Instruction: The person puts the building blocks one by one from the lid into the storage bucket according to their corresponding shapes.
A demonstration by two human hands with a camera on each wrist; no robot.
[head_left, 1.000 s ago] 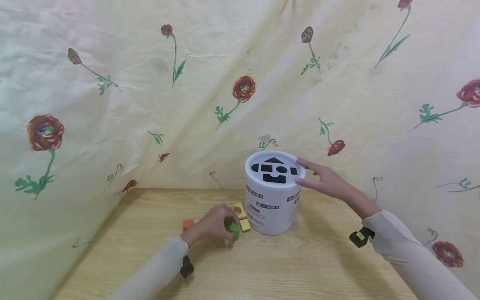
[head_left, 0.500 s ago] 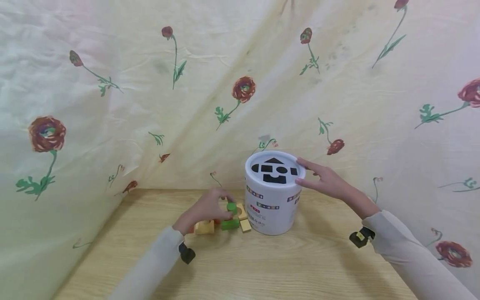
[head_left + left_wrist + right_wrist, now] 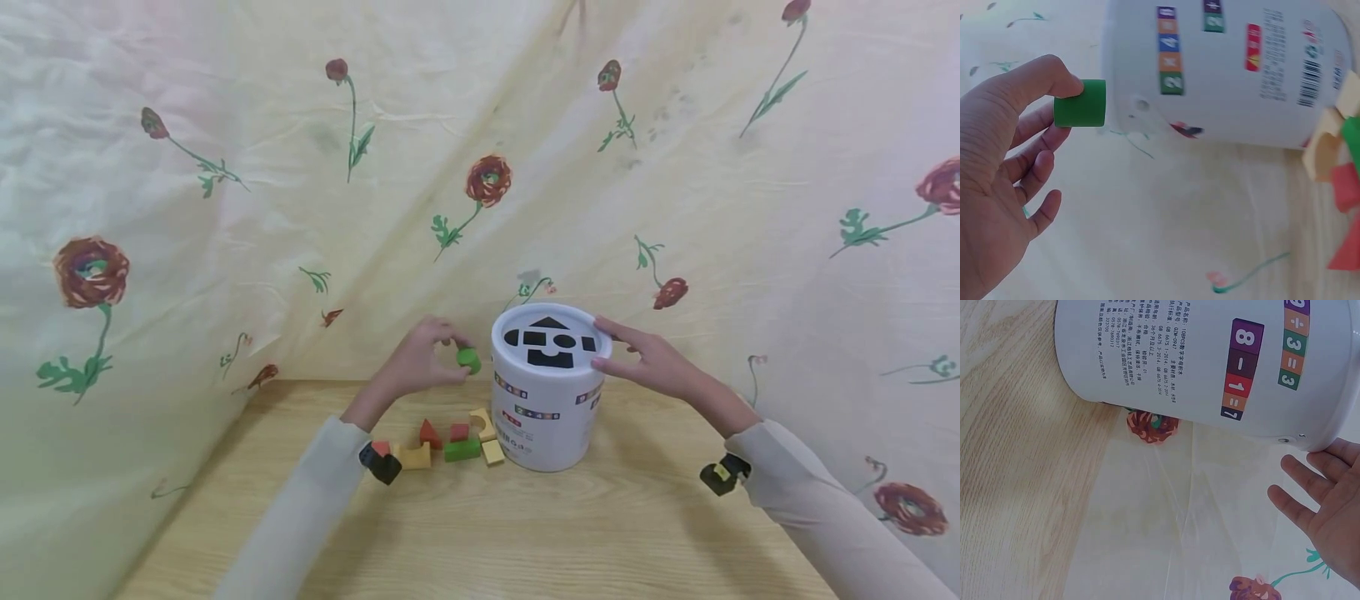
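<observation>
My left hand [image 3: 416,362] pinches a green cylinder block [image 3: 1088,106] between thumb and fingertips, raised above the table just left of the bucket. The white shape-sorter bucket [image 3: 543,425] stands upright; its lid [image 3: 551,317] has several black cut-outs, among them a triangle, a circle and rectangles. My right hand [image 3: 656,362] rests on the right side of the bucket's rim, thumb and a finger touching it. In the right wrist view the other fingers [image 3: 1307,481] are spread and fairly straight.
Left of the bucket lie a green rectangular block [image 3: 462,450], a red triangle block [image 3: 430,435], a red block [image 3: 459,432], a yellow arch block [image 3: 415,456], a yellow curved block [image 3: 483,424] and a yellow square block [image 3: 492,452]. A flowered cloth [image 3: 390,208] hangs behind the wooden table [image 3: 525,533].
My left hand has picked the green cylinder up from among the blocks and lifted it to about the height of the bucket's rim. The right hand has stayed on the rim.
</observation>
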